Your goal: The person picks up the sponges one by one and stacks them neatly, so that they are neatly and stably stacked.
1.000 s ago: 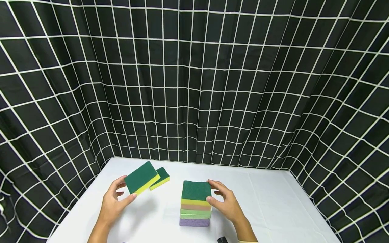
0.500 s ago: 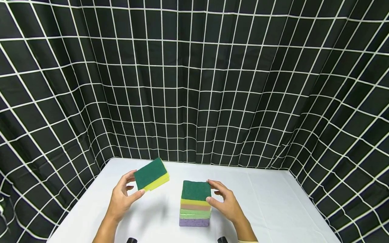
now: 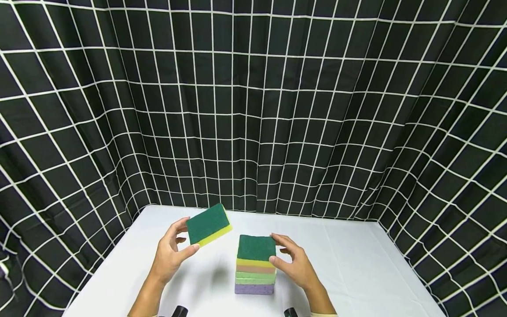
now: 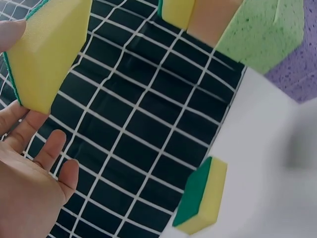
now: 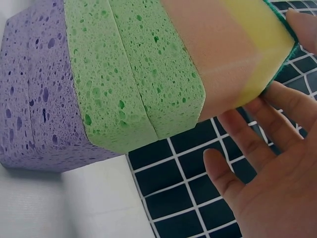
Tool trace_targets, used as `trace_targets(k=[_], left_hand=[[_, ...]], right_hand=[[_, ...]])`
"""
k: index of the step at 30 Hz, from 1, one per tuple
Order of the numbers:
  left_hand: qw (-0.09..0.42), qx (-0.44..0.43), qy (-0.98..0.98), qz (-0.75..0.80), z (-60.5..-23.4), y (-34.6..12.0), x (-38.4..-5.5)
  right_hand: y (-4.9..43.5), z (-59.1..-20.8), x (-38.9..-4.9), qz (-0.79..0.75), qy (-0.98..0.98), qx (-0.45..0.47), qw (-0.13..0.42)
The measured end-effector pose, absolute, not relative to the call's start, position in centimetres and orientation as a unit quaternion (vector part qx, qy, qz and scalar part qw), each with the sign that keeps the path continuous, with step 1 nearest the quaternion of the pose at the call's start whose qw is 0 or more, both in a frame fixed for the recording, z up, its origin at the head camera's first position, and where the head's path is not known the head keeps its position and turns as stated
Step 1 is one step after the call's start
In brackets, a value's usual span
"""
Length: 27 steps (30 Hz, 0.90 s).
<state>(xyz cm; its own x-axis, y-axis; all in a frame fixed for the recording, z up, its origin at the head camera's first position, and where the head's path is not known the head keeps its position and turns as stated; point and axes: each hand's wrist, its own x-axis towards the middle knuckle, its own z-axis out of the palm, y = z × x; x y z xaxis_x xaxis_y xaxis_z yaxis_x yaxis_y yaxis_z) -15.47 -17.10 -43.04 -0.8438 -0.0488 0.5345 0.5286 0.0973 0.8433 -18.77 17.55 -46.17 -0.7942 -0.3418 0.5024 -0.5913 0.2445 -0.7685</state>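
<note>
A green-and-yellow scrub sponge (image 3: pixel 209 223) is held in the air by my left hand (image 3: pixel 168 259), thumb on its near edge and fingers on its far edge. It tilts, green side up, left of a sponge stack (image 3: pixel 255 278). That stack rises from purple through light green and peach to a green-topped yellow sponge (image 3: pixel 256 248). My right hand (image 3: pixel 297 264) pinches this top sponge at its right end, thumb at the near corner, index finger at the far one. Another green-and-yellow sponge (image 4: pixel 200 198) lies on the table in the left wrist view, hidden from the head view.
The white table (image 3: pixel 336 264) carries the stack near its front middle. Black curtain with white grid lines (image 3: pixel 253 110) surrounds its back and sides. Dark cylindrical ends (image 3: pixel 180 311) show at the bottom edge by each wrist.
My left hand has carried its sponge rightward and slightly away, toward the stack, covering the sponge on the table behind it. My right hand has stayed at the stack's top.
</note>
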Motion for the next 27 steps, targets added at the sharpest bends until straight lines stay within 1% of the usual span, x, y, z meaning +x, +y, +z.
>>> trace_targets(k=[9, 22, 27], left_hand=[[0.194, -0.203, -0.707, -0.649, -42.4, -15.0, -16.2], [0.177, -0.248, -0.718, -0.626, -42.4, -12.8, -17.0], [0.169, -0.253, -0.726, -0.617, -42.5, -12.1, -17.4]], right_hand=[[17.6, -46.2, -18.7, 0.535, -0.781, 0.301, 0.115], [17.8, -46.1, -18.7, 0.534, -0.78, 0.305, 0.117], [17.8, -46.1, -18.7, 0.533, -0.776, 0.314, 0.12]])
